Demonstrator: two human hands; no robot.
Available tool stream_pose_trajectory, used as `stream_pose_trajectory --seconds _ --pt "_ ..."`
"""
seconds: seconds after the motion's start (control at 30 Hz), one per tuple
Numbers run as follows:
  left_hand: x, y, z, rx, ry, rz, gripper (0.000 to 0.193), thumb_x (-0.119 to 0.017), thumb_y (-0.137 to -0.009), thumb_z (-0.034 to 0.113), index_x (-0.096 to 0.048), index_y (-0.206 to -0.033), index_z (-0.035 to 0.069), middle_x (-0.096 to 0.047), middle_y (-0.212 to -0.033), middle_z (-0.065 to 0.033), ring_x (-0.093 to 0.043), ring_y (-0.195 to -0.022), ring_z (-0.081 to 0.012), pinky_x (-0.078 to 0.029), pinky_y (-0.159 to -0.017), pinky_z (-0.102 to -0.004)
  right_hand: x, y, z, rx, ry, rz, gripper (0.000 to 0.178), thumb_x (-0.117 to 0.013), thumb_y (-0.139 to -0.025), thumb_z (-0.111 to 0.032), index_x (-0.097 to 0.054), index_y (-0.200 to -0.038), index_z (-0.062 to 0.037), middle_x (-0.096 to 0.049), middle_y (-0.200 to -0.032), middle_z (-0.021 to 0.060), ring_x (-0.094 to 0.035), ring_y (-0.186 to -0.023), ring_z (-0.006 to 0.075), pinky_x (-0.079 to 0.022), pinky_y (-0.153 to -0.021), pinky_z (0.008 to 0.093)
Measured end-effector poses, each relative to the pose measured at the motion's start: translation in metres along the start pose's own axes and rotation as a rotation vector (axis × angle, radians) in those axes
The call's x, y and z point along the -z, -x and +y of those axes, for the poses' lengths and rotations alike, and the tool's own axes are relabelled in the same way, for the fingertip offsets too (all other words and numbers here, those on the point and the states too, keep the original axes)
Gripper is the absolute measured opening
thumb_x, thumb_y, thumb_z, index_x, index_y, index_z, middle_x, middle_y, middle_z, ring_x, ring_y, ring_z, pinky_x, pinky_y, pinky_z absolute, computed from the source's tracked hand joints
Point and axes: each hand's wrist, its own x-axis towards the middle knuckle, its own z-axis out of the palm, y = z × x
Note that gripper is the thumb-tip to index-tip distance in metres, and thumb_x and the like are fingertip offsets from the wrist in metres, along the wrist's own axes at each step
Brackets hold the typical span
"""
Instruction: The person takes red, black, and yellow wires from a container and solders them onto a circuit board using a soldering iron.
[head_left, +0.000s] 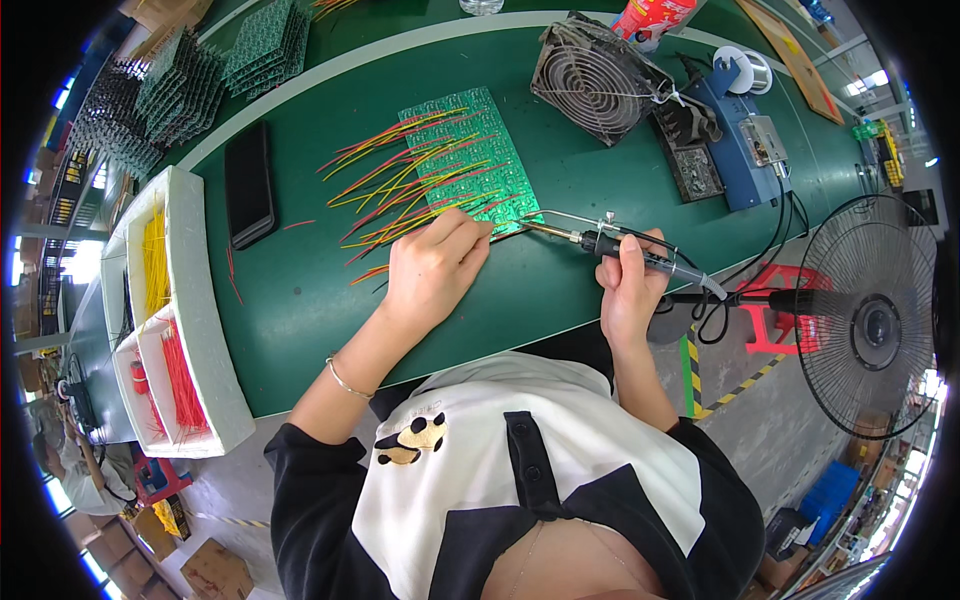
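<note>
A green circuit board panel (505,150) lies on the green table, with rows of red and yellow wires (410,180) fanning out to its left. At its near edge my left hand (435,265) is closed in a pinch. What sits between those fingertips is too small to make out; a short dark wire end (380,287) shows beside the hand. My right hand (632,290) is wrapped round a soldering iron (600,243) with a thin metal feed tube along it. The iron's tip reaches the near edge of the board, close to my left fingertips.
A white foam box (215,330) of yellow and red wires stands left, beside a black phone (249,185). Behind the board are a square fan (590,80) and a blue soldering unit (735,140) with a solder spool (745,72). Stacked boards (180,85) stand far left; a pedestal fan (870,320) right.
</note>
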Motion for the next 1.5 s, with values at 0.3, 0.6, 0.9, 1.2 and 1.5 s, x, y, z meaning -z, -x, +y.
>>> stream_pose_trajectory --seconds 0.3,0.6,0.9,1.2,1.5 --pt "0.001 0.002 0.000 -0.015 -0.003 0.006 0.009 -0.066 -0.069 0.000 -0.064 -0.077 0.003 -0.058 -0.071 -0.0050 -0.057 -0.056 -0.0178 -0.046 -0.049 -0.0273 0.001 0.002 0.000 -0.024 -0.049 0.015 0.018 -0.051 -0.089 -0.014 -0.038 -0.079 -0.0065 -0.037 -0.063 -0.0014 -0.034 -0.047 0.0040 -0.026 -0.041 0.0194" --pt "0.000 0.002 0.001 -0.005 0.002 -0.001 0.009 -0.066 -0.069 -0.001 -0.064 -0.077 0.003 -0.058 -0.071 -0.0049 -0.057 -0.056 -0.0178 -0.046 -0.049 -0.0273 0.001 0.002 0.000 -0.001 -0.038 0.019 0.017 -0.049 -0.089 -0.013 -0.037 -0.078 -0.0076 -0.037 -0.062 -0.0015 -0.034 -0.047 0.0036 -0.026 -0.041 0.0195" --pt "0.014 0.003 0.002 0.016 -0.071 -0.072 0.014 -0.068 -0.069 0.007 -0.062 -0.081 0.005 -0.058 -0.073 -0.0063 -0.058 -0.058 -0.0200 -0.047 -0.051 -0.0289 -0.009 -0.006 -0.006 -0.026 -0.139 0.111 0.011 -0.046 -0.091 -0.016 -0.041 -0.083 -0.0100 -0.035 -0.056 -0.0037 -0.030 -0.047 0.0029 -0.023 -0.043 0.0194" --pt "0.028 0.018 0.008 -0.181 -0.128 -0.135 0.031 -0.062 -0.072 0.012 -0.056 -0.100 0.002 -0.052 -0.074 -0.0062 -0.056 -0.065 -0.0204 -0.048 -0.053 -0.0318 -0.003 -0.002 -0.009 -0.072 -0.110 0.168 0.016 -0.046 -0.092 -0.022 -0.045 -0.083 -0.0095 -0.034 -0.056 -0.0037 -0.027 -0.046 0.0027 -0.021 -0.042 0.0192" --pt "0.172 0.004 0.084 -0.368 -0.001 0.265 0.025 -0.071 -0.071 0.020 -0.060 -0.090 0.008 -0.058 -0.089 -0.0063 -0.057 -0.077 -0.0209 -0.048 -0.065 -0.0355 0.001 -0.017 -0.007 -0.067 -0.138 0.096 0.011 -0.046 -0.092 -0.018 -0.043 -0.087 -0.0081 -0.036 -0.056 -0.0023 -0.028 -0.044 0.0027 -0.022 -0.041 0.0192"
